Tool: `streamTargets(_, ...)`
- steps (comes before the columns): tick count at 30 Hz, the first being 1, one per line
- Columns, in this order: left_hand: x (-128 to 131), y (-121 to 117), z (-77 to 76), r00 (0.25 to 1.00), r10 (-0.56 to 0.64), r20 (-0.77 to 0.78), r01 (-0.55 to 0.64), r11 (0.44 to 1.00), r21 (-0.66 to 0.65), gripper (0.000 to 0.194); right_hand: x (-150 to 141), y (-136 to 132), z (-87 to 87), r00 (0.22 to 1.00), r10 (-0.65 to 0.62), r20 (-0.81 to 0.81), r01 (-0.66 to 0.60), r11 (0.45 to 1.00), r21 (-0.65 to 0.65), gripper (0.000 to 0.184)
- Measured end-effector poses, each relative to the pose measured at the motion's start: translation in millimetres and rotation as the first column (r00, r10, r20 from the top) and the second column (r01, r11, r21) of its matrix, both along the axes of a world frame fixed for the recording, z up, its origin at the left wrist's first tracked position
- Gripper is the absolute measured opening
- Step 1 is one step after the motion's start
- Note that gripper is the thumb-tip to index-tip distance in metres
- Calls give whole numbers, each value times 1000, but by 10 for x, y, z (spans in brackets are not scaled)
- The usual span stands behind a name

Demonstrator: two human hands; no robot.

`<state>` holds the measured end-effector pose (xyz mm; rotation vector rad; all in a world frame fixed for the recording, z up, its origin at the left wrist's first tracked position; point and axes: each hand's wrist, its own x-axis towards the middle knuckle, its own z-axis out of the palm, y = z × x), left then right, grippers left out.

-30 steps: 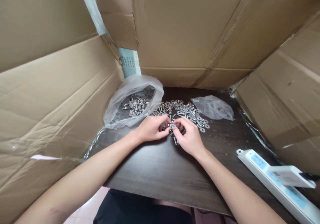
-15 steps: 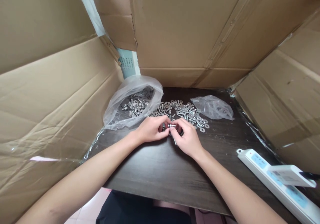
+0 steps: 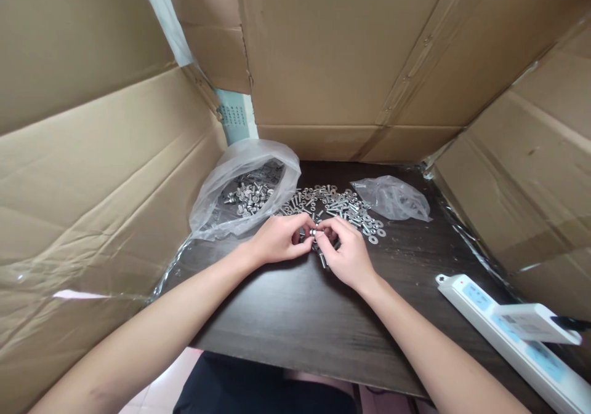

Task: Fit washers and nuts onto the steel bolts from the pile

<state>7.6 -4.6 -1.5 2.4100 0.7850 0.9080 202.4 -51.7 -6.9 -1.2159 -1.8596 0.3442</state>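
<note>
My left hand [image 3: 279, 239] and my right hand [image 3: 347, 253] meet over the dark wooden table [image 3: 295, 303], fingertips pinched together on one small silver bolt [image 3: 315, 232]. Both hands are closed on it, left from the left side, right from the right. Just behind them lies a loose pile of bolts, nuts and washers [image 3: 341, 208]. A few more bolts lie under my right fingers.
An open clear plastic bag [image 3: 244, 186] with several bolts sits at the back left; a crumpled, nearly flat bag [image 3: 392, 199] lies back right. A white power strip [image 3: 508, 334] lies at the right front. Cardboard walls [image 3: 92, 174] enclose the table on three sides.
The hands stay pinched on the bolt; they have shifted slightly away from me and the fingers have turned a little on it.
</note>
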Motion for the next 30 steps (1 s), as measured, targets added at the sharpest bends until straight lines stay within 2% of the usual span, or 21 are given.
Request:
streamTargets(3, -3, -2, -3, 1000, -6, -9, 6, 1000, -1, 12, -4, 10, -15, 1000, 11, 27, -12, 1000, 7, 11)
streamTargets(10, 1, -8, 2, 1000, -5, -15, 5, 1000, -24, 12, 9, 24, -35, 996, 28, 80, -26, 999, -20, 37)
streamTargets(15, -1, 1, -2, 1000, -11, 0, 11, 1000, -2, 12, 0, -2, -12, 1000, 26, 0, -26, 999, -31, 23)
streamTargets(20, -11, 4, -2, 1000, -14, -2, 14, 1000, -21, 13, -8, -10, -4, 1000, 26, 13, -25, 999, -28, 9)
streamTargets(24, -11, 1, 2, 1000, -10, -19, 9, 1000, -15, 12, -8, 1, -17, 999, 32, 20, -31, 999, -39, 11)
streamTargets(30, -4, -3, -1, 1000, 1, -14, -1, 1000, -29, 12, -1, 10, -6, 999, 26, 33, -24, 999, -39, 27)
